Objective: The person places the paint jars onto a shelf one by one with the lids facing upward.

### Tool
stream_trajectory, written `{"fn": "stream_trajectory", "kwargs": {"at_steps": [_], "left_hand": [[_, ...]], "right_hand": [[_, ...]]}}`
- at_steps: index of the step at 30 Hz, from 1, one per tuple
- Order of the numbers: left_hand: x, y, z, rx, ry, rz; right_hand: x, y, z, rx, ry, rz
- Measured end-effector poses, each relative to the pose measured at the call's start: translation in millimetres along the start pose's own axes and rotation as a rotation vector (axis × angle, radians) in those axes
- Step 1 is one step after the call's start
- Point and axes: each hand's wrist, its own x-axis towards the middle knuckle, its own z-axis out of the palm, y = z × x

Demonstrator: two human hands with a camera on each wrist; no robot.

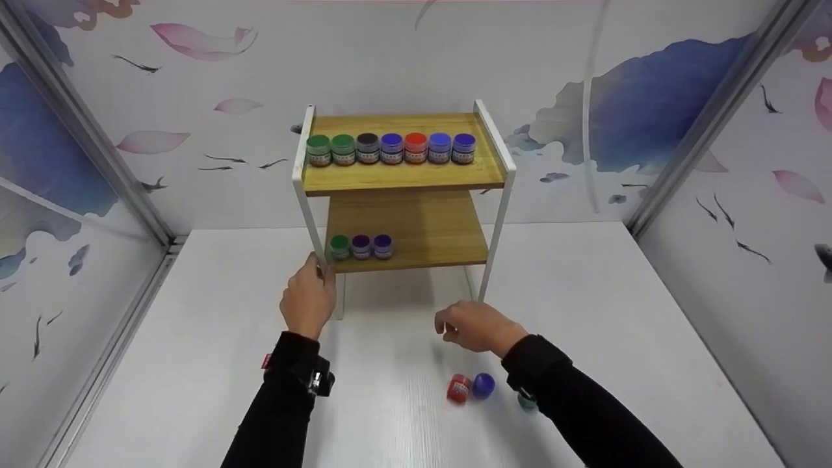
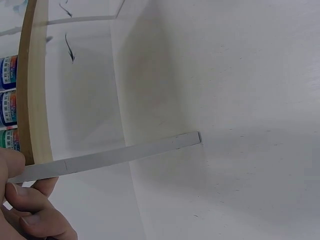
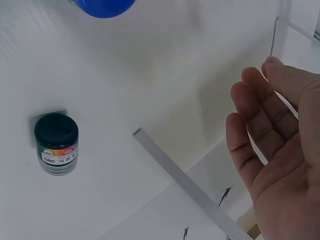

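Observation:
A two-tier shelf with wooden boards [image 1: 416, 179] and white side frames stands on the table. My left hand [image 1: 309, 299] grips its left front leg [image 2: 125, 154] beside the lower board. Holding nothing, my right hand [image 1: 478, 325] hovers by the right front leg; its fingers bend loosely in the right wrist view [image 3: 280, 145]. Below it on the table are a red paint jar [image 1: 459, 389] and a blue-lidded jar [image 1: 483, 385]. A dark green-lidded jar [image 3: 56, 145] stands nearby, partly hidden by my right sleeve in the head view.
Several jars with green, black, blue and red lids line the upper board, such as the red one [image 1: 416, 148]. Three jars, one green-lidded [image 1: 339, 247] and two purple-lidded, sit at the lower board's left. Patterned white walls [image 1: 364, 58] enclose the table.

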Motion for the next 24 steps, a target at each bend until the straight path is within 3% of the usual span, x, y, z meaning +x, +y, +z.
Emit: {"fn": "stream_trajectory", "kwargs": {"at_steps": [6, 15, 24], "left_hand": [[0.7, -0.3, 0.0, 0.010, -0.007, -0.003], [-0.3, -1.8, 0.2, 0.005, -0.001, 0.006], [-0.1, -0.1, 0.8, 0.004, 0.016, 0.026]], "right_hand": [[-8, 3, 13, 0.047, -0.092, 0.060], [-20, 0, 30, 0.115, -0.254, 0.225], [-29, -4, 39, 0.089, -0.298, 0.227]]}}
